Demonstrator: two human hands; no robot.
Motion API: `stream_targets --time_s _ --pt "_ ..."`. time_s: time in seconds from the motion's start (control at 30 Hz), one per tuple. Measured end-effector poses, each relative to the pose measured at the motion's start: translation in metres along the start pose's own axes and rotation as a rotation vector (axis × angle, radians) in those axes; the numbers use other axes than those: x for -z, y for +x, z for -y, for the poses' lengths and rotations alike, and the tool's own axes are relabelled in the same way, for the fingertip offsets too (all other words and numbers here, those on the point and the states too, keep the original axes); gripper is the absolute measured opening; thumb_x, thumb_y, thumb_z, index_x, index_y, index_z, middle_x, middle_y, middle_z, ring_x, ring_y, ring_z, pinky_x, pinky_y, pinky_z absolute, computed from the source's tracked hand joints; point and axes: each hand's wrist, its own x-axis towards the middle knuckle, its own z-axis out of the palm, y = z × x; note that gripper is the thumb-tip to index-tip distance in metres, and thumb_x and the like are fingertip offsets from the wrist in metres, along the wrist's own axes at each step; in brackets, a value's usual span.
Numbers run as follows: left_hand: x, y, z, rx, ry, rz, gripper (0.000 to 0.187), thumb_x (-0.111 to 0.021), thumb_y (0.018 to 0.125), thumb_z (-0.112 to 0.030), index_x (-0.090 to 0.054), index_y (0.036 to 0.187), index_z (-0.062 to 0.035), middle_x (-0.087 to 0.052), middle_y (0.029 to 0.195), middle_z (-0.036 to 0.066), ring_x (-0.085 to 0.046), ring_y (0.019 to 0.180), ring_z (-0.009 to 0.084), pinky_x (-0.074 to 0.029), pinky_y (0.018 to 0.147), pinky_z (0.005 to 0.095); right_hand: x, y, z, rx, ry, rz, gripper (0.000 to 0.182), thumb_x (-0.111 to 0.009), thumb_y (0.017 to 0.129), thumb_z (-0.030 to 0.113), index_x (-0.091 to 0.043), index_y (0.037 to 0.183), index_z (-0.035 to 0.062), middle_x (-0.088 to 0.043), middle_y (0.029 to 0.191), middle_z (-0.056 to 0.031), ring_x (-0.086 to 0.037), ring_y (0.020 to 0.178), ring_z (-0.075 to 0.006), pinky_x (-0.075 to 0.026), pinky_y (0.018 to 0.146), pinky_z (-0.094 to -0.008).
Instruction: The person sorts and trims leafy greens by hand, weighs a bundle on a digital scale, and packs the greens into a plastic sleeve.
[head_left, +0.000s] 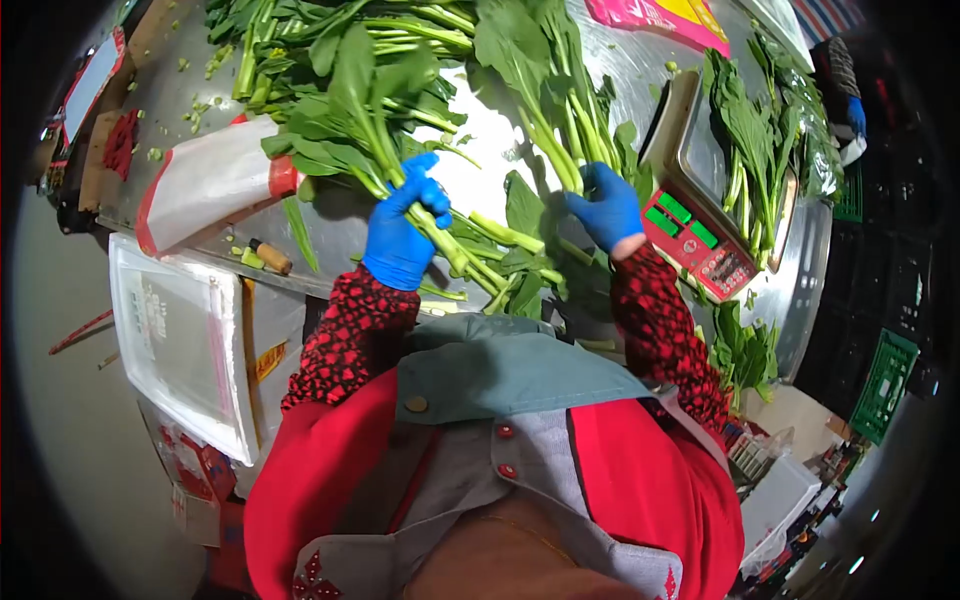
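My left hand point(403, 228), in a blue glove, is closed around the stems of leafy greens point(355, 95), whose leaves point away from me. Its fingers wrap over the stalks, and the cut ends stick out below toward my body. My right hand point(607, 208), also gloved in blue, grips the stem ends of another bunch of leafy greens point(545, 90), with its leaves lying up the table. Between both hands, loose stalks point(505, 232) and leaves lie on the metal table point(480, 135). Just right of my right hand stands a red weighing scale point(700, 240) with lit green displays.
Greens point(750, 150) lie on the scale's pan. A pile of greens point(410, 30) covers the table's far side. At left are a white-and-red bag point(215, 180), a brown handle point(270, 257) and a foam box point(180, 340). Another person's blue-gloved hand point(856, 117) shows at far right.
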Motion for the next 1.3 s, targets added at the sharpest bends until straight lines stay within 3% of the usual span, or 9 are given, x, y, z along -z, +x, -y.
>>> stream_targets --time_s 0.07,0.2,0.67,0.77,0.9,0.97,1.0,1.27,1.3 --pt "-0.002 -0.001 0.007 0.007 0.118 -0.162 0.02 -0.054 0.086 -0.018 -0.053 0.102 -0.0064 -0.048 0.068 0.0 -0.047 0.059 0.011 -0.039 0.052 0.0249 0.003 -0.008 0.004 -0.171 1.006 0.278 0.034 -0.067 0.071 0.013 -0.052 0.1 0.0059 -0.058 0.086 -0.0042 -0.058 0.073 -0.0169 -0.046 0.061 -0.0282" --pt "0.001 0.004 0.025 -0.02 0.214 -0.223 0.017 -0.059 0.083 -0.016 -0.055 0.096 -0.006 -0.056 0.077 0.003 -0.054 0.064 0.0136 -0.043 0.053 0.0249 -0.013 -0.025 0.025 -0.144 1.438 0.552 0.04 -0.07 0.07 0.012 -0.05 0.104 0.0046 -0.056 0.092 -0.0006 -0.055 0.077 -0.0098 -0.045 0.066 -0.0242" --pt "0.004 0.007 0.039 -0.128 0.5 -0.253 0.018 -0.067 0.074 -0.005 -0.059 0.09 -0.0035 -0.06 0.08 0.004 -0.059 0.069 0.015 -0.048 0.06 0.027 -0.053 -0.031 0.057 -0.002 0.971 0.401 0.024 -0.066 0.071 0.001 -0.046 0.083 0.0065 -0.049 0.072 0.0017 -0.046 0.065 -0.0056 -0.039 0.058 -0.0201" --pt "0.002 0.011 0.034 -0.091 0.376 -0.337 0.02 -0.065 0.075 -0.006 -0.059 0.094 -0.0012 -0.06 0.08 0.005 -0.059 0.071 0.0161 -0.049 0.064 0.0287 -0.059 -0.03 0.056 0.041 0.943 0.304 0.021 -0.063 0.072 0.0 -0.045 0.082 0.0066 -0.049 0.069 0.0007 -0.047 0.063 -0.006 -0.04 0.054 -0.0215" --pt "0.013 0.015 0.024 -0.002 0.126 -0.344 0.024 -0.06 0.08 -0.009 -0.056 0.101 0.0018 -0.06 0.083 0.008 -0.059 0.074 0.0178 -0.05 0.067 0.0297 -0.052 -0.018 0.074 -0.245 0.955 0.328 0.017 -0.056 0.076 0.003 -0.047 0.09 0.0054 -0.051 0.071 -0.0015 -0.047 0.06 -0.009 -0.039 0.053 -0.022" --pt "0.015 0.013 0.017 0.05 0.0 -0.308 0.026 -0.058 0.082 -0.011 -0.054 0.104 0.0023 -0.059 0.086 0.008 -0.058 0.076 0.0177 -0.05 0.067 0.0293 -0.041 -0.004 0.07 -0.522 1.582 0.449 0.014 -0.051 0.075 0.003 -0.046 0.088 0.0056 -0.051 0.066 -0.0034 -0.045 0.051 -0.0115 -0.037 0.047 -0.022" --pt "0.013 0.016 0.008 0.073 -0.12 -0.244 0.028 -0.056 0.084 -0.012 -0.052 0.107 0.0028 -0.058 0.088 0.009 -0.058 0.078 0.0176 -0.05 0.068 0.0288 -0.035 -0.004 0.071 -0.527 1.585 0.452 0.014 -0.051 0.075 0.003 -0.046 0.088 0.0056 -0.051 0.066 -0.0034 -0.045 0.051 -0.0115 -0.037 0.047 -0.022" --pt "-0.007 0.024 -0.034 0.228 -0.618 0.082 0.026 -0.057 0.085 -0.017 -0.052 0.105 -0.001 -0.058 0.089 0.01 -0.058 0.079 0.0204 -0.05 0.072 0.0301 -0.029 -0.013 0.066 -0.412 0.953 0.556 0.011 -0.048 0.075 0.005 -0.048 0.086 0.0053 -0.054 0.068 -0.0056 -0.048 0.049 -0.0128 -0.039 0.043 -0.0233" --pt "-0.008 0.025 -0.036 0.241 -0.652 0.099 0.026 -0.057 0.085 -0.017 -0.052 0.105 -0.0008 -0.058 0.089 0.01 -0.057 0.079 0.0205 -0.05 0.072 0.0301 -0.043 -0.02 0.052 -0.259 0.826 0.529 0.012 -0.05 0.075 0.007 -0.048 0.087 0.0049 -0.054 0.068 -0.0072 -0.05 0.05 -0.0151 -0.04 0.045 -0.0254"
